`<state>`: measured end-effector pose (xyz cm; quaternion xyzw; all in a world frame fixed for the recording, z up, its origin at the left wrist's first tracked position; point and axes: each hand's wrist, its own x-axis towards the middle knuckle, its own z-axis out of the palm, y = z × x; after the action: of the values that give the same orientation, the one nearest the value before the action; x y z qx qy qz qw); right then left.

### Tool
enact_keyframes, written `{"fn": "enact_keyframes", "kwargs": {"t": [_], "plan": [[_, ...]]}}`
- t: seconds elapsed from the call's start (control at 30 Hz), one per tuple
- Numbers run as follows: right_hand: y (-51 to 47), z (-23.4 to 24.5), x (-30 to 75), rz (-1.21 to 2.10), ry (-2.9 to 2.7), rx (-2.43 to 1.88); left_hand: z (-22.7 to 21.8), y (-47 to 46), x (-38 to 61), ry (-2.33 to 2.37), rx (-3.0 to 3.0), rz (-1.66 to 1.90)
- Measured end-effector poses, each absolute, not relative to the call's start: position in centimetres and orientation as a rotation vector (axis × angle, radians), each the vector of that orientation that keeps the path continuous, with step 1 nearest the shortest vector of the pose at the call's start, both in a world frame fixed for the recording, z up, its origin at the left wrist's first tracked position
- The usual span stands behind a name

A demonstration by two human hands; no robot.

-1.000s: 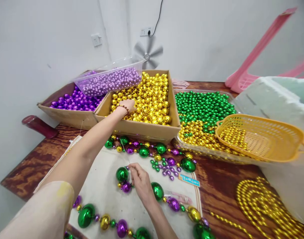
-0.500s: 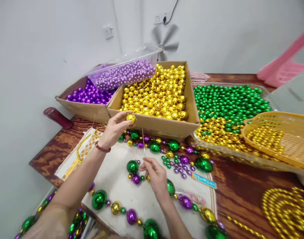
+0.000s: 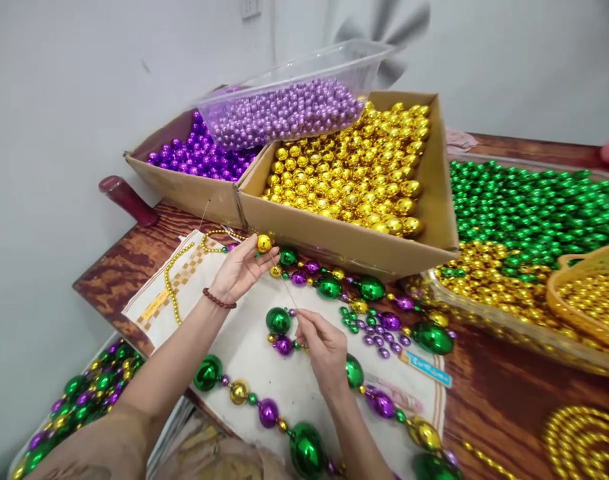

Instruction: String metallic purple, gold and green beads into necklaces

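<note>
**Gold bead above the needle tip**

Your left hand (image 3: 239, 270) pinches a small shiny gold round bead (image 3: 264, 243) between thumb and fingertips, its grip closed on the bead just in front of the open cardboard box of gold beads (image 3: 354, 243). Your right hand (image 3: 322, 347) sits lower and nearer to you, its grip closed on a thin metal needle (image 3: 286, 291). The needle's long axis slants up and to the left from your right fingers, and its tip ends just beside the bead. So the bead lies up and left of your right hand, almost in line with the needle, with your left hand the nearer one. Whether the bead's hole faces the tip cannot be told. A partly strung strand of green, purple and gold beads (image 3: 279, 330) rests on the white cloth (image 3: 244, 353) on the wooden surface (image 3: 489, 393), touching your right fingers.
</note>
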<state>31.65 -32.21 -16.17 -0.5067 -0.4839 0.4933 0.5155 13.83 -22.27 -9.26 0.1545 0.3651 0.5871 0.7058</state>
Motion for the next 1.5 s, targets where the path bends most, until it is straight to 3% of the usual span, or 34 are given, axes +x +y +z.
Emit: {"fn": "enact_keyframes", "kwargs": {"t": [1.17, 1.4, 1.5], "plan": [[-31.9, -16.3, 31.0, 1.222, -1.177, -1.262, -9.8, -25.4, 16.0, 0.836, 0.563, 1.222], [-31.3, -16.4, 31.1, 1.282, -1.121, -1.262, -12.5, -28.1, 17.3, 1.044, 0.897, 1.091], [-31.3, -16.5, 31.3, 1.38, -1.121, -1.232, -12.1, -28.7, 17.0, 1.257, 1.168, 1.256]]}}
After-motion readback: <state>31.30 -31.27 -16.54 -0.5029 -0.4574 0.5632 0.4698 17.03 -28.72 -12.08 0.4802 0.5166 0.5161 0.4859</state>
